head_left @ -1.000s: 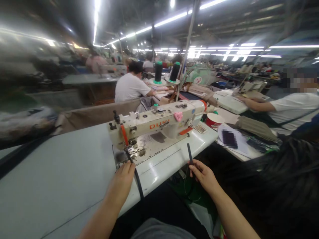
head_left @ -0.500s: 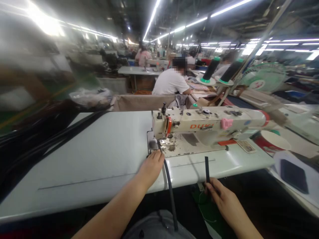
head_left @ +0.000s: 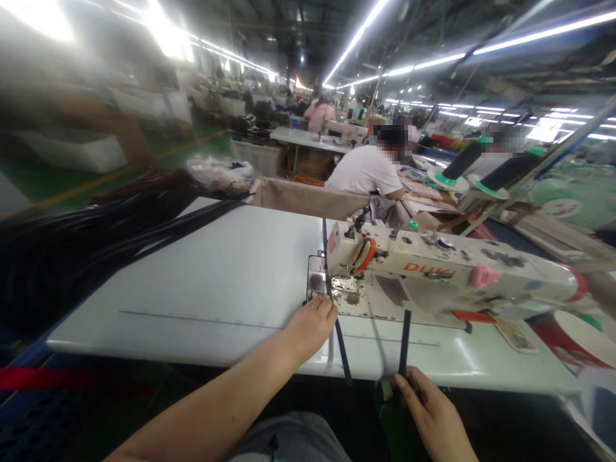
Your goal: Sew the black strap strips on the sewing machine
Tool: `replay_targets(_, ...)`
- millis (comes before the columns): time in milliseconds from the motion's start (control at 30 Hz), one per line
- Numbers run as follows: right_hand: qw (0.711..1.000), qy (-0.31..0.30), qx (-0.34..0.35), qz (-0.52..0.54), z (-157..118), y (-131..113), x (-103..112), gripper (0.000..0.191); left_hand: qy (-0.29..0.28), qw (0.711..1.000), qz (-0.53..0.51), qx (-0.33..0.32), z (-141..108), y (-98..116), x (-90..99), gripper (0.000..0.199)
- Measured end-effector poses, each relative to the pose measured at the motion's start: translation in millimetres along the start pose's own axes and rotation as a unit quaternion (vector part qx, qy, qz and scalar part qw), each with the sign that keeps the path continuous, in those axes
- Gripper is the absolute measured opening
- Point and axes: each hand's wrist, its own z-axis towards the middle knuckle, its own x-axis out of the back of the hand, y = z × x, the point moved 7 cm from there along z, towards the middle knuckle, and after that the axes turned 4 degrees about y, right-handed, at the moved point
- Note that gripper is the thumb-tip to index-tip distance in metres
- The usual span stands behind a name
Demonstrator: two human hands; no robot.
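Note:
Just left of the needle area of a white sewing machine (head_left: 457, 256), my left hand (head_left: 315, 324) has its fingers curled together on a narrow black strip (head_left: 342, 350). That strip runs under the machine's head, and its loose tail comes out below my fingers to the table's front edge. At the front edge on the right, my right hand (head_left: 426, 401) pinches a second black strip (head_left: 405, 340) between thumb and fingers, its free end pointing up. The lower part of this strip is hidden by my hand.
Long black strips (head_left: 158, 228) lie heaped over the left of the white sewing table (head_left: 226, 276). Behind the machine are a cloth-lined bin (head_left: 293, 199), a person in white (head_left: 360, 163), and thread cones (head_left: 464, 160). A pink clip (head_left: 485, 276) sits on the machine arm.
The view has turned left, so everything sits further right. The first strip has moved away from me through the machine: its tail is shorter and it shows behind the head. My right hand still holds its strip.

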Motion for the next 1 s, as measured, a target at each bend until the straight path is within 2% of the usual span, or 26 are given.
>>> replay_targets(200,0.996,-0.020,0.021,-0.082,0.2,2.4,-10.6,0.042,0.003,1.000,-0.004,0.005,1.7,0.4,4.3,0.031)
replay_targets(367,0.999,-0.025,0.019,-0.029,0.2,-2.2,-19.5,0.046,0.005,1.000,0.002,0.007,1.4,0.7,4.5,0.029)
replay_targets(533,0.999,-0.033,0.003,-0.021,1.7,-7.0,-25.0,0.058,0.010,1.000,0.003,0.010,-1.3,0.4,2.1,0.030)
replay_targets(800,0.999,-0.033,0.010,0.005,3.8,-22.4,-35.4,0.059,0.080,0.997,0.012,0.002,-3.4,0.2,1.7,0.023)
replay_targets(900,0.999,-0.035,0.010,0.005,5.5,-28.7,-39.2,0.060,0.090,0.996,0.007,-0.005,-3.7,-2.4,2.6,0.025)
replay_targets(1000,0.999,-0.042,0.015,0.010,6.4,-35.0,-41.4,0.058,0.095,0.995,-0.032,0.023,-4.2,-11.4,2.8,0.028)
